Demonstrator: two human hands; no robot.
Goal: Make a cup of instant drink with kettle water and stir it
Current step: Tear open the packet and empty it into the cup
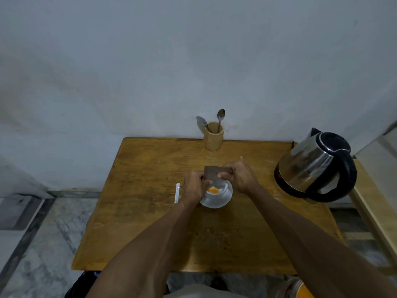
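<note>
A white cup stands on a white saucer in the middle of the wooden table. Orange powder lies inside the cup. Directly above the cup, my left hand and my right hand both pinch a brown sachet, one at each end. A steel kettle with a black handle and lid sits at the table's right edge. At the back, a wooden holder carries two spoons.
A thin white strip lies on the table just left of my left hand. The wall stands right behind the table. Marble floor lies to the left, and a pale ledge runs along the right side.
</note>
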